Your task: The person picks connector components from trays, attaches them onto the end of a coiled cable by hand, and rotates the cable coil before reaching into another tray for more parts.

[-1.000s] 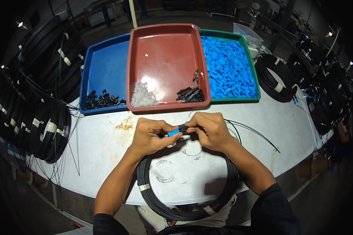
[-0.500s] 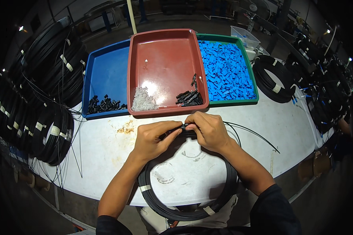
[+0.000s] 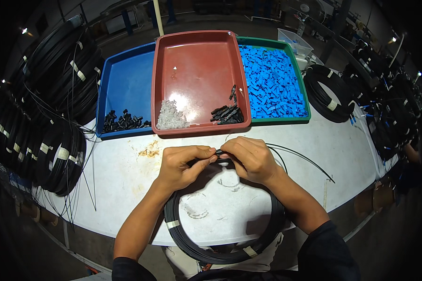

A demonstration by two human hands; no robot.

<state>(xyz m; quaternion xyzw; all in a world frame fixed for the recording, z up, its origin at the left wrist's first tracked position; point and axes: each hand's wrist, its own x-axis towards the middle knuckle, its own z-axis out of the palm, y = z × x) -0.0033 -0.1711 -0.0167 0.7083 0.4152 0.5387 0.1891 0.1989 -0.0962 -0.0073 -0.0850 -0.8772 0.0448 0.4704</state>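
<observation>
Over the far side of a coil of black cable (image 3: 172, 215), both my hands meet fingertip to fingertip. Between them is a small black connector (image 3: 218, 152), mostly hidden by the fingers. My left hand (image 3: 185, 162) pinches it from the left with thumb and forefinger. From the right, my right hand (image 3: 251, 159) grips it, its fingers curled over the top. The coil is bound with pale tape and overhangs the table's near edge. A loose cable end (image 3: 309, 162) curves out to the right past my right hand.
Beyond my hands stand a blue tray (image 3: 126, 84) with black parts, a red tray (image 3: 197, 70) with clear and black pieces, and a green tray (image 3: 306, 105) full of blue clips. Cable coils (image 3: 61, 161) crowd the left; another coil (image 3: 330, 105) lies right on the white table (image 3: 122, 187).
My fingers have shifted slightly around the black connector, with the left fingertips now straighter. The hands stay in nearly the same place, and the view has tilted a little.
</observation>
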